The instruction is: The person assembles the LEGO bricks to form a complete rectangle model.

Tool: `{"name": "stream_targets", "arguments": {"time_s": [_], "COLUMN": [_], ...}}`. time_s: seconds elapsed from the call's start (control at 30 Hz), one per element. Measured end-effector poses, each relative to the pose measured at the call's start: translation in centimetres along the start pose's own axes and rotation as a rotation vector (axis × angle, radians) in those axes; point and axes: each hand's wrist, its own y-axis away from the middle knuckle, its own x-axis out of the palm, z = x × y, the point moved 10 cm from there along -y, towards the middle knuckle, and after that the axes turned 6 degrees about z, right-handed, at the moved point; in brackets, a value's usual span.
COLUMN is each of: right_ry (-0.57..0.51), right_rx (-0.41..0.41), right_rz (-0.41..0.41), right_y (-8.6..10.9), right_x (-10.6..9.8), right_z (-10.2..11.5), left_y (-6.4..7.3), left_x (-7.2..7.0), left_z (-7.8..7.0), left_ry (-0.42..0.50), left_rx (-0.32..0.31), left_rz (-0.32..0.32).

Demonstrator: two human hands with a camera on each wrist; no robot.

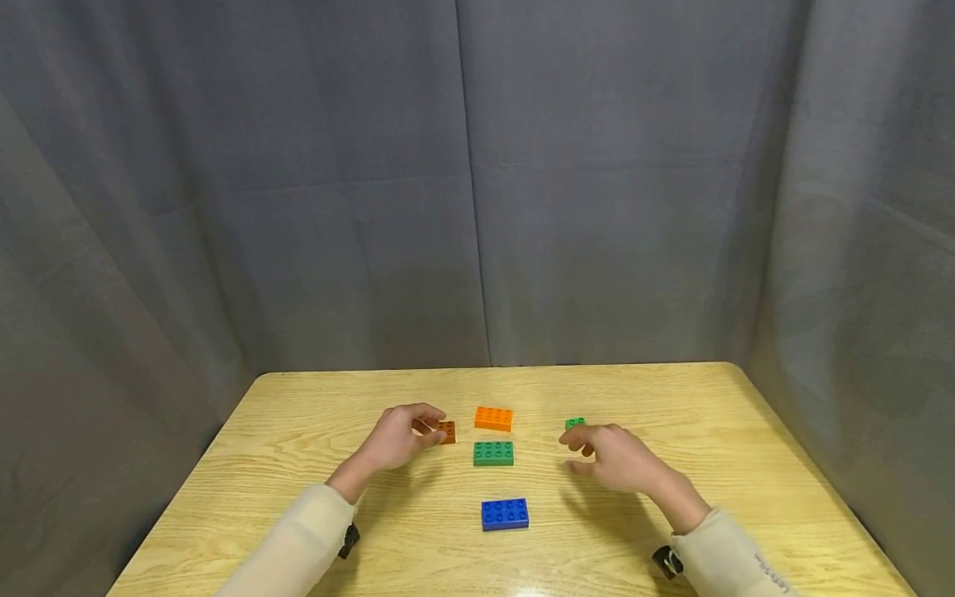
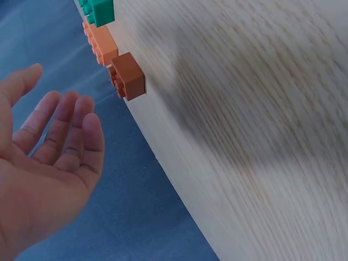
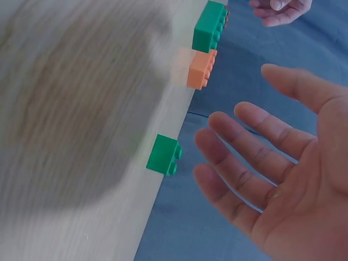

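Observation:
My left hand (image 1: 401, 434) hovers by a small brown toy brick (image 1: 448, 432), thumb and fingers apart. In the left wrist view that brown brick (image 2: 128, 77) stands on the table beyond the fingertips, with a gap between. On the other side my right hand (image 1: 613, 456) hangs above the table, fingers spread and holding nothing. It partly covers a small bright green brick (image 1: 575, 423) in the head view. The right wrist view shows this green brick (image 3: 163, 155) free of the fingers (image 3: 212, 179).
Between the hands, an orange brick (image 1: 493, 419) lies behind a darker green brick (image 1: 493, 453). Closer to the front is a blue brick (image 1: 504, 515). Grey curtains (image 1: 477, 207) hang around the wooden table (image 1: 313, 398) at the back and sides.

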Motion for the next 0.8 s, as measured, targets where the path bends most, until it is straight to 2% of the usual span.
{"name": "stream_targets", "arguments": {"time_s": [0.3, 0.5, 0.8], "right_ry": [-0.011, -0.054, -0.103], "right_rx": [-0.024, -0.025, -0.091], "right_rz": [0.004, 0.040, 0.063], "right_y": [-0.4, -0.5, -0.6], "right_x": [1.1, 2.0, 3.0], "right_z": [0.3, 0.8, 2.0], "left_y": [-0.2, -0.4, -0.8], "left_x": [0.8, 1.9, 3.6], "left_z": [0.0, -0.2, 0.0], "left_ry": [0.014, 0.015, 0.054], "left_rx": [0.010, 0.027, 0.009], "left_rz": [-0.001, 0.000, 0.019]}}
